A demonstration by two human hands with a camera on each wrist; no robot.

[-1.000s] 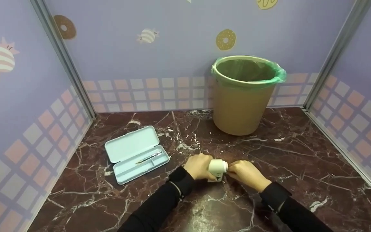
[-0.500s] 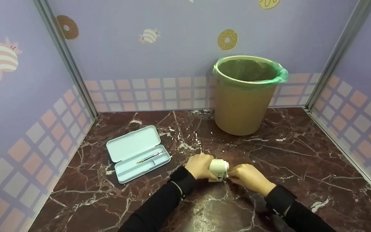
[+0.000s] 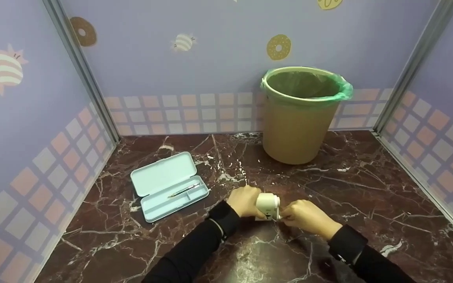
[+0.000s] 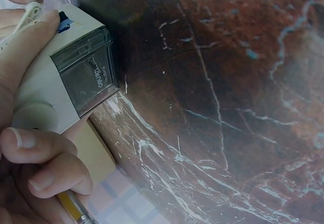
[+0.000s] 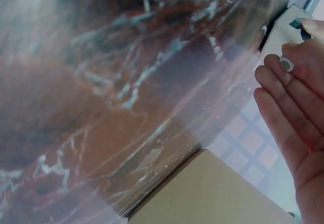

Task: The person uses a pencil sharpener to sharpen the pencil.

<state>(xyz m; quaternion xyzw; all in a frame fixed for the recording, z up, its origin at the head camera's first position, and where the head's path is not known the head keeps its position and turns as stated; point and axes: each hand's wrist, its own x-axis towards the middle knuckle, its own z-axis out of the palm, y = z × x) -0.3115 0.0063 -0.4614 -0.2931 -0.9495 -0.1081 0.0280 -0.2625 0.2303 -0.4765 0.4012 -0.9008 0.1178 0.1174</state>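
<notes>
A cream pencil sharpener with a crank lies on the dark marble tabletop. My left hand grips its body from the left side. In the left wrist view its clear, smoke-grey shavings drawer faces the camera. On the other side, my right hand pinches the crank; the right wrist view shows the crank's small knob between thumb and fingers. A yellow pencil with a metal ferrule shows below the left fingers in the left wrist view. Its other end is hidden.
To the left, an open light-blue pencil case holds a slim writing tool. At the back right stands a tan waste bin with a green liner. Patterned wall panels enclose the back and both sides.
My right hand has shifted slightly down and to the right with the crank. The left hand keeps its hold on the sharpener, and the head view has drifted a little.
</notes>
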